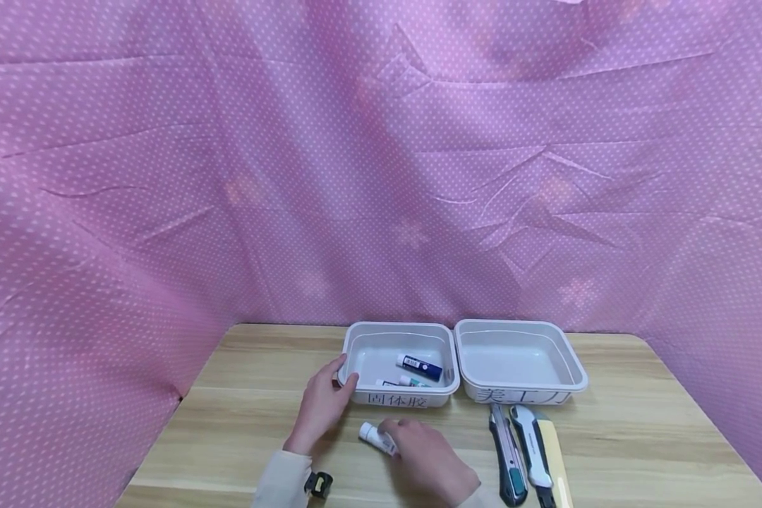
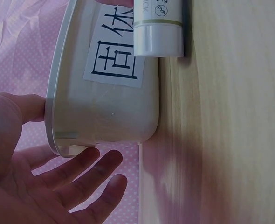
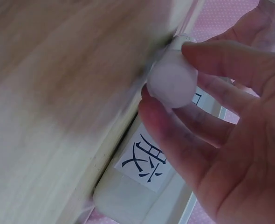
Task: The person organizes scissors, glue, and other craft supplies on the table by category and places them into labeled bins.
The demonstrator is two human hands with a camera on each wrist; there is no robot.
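Observation:
My left hand (image 1: 320, 410) holds the left end of a white plastic bin (image 1: 443, 400), its thumb at the rim and its fingers along the outer side. The left wrist view shows the bin's labelled front wall (image 2: 109, 109). In front of this bin, my right hand (image 1: 427, 457) pinches a white glue stick (image 1: 372, 433) between thumb and fingers, its cap pointing left. One round end of the stick (image 3: 172, 86) faces the right wrist camera. Inside the bin lie a dark blue glue stick (image 1: 422, 368), a green-and-white one (image 1: 413, 382) and another, partly hidden by the front wall.
A second labelled white bin (image 1: 514, 397) stands against the first on its right. Below it lie a grey-and-black utility knife (image 1: 506, 455), a white-and-black one (image 1: 531, 448) and a yellow one (image 1: 554, 462). Pink dotted cloth (image 1: 355, 176) hangs behind the wooden table (image 1: 635, 423).

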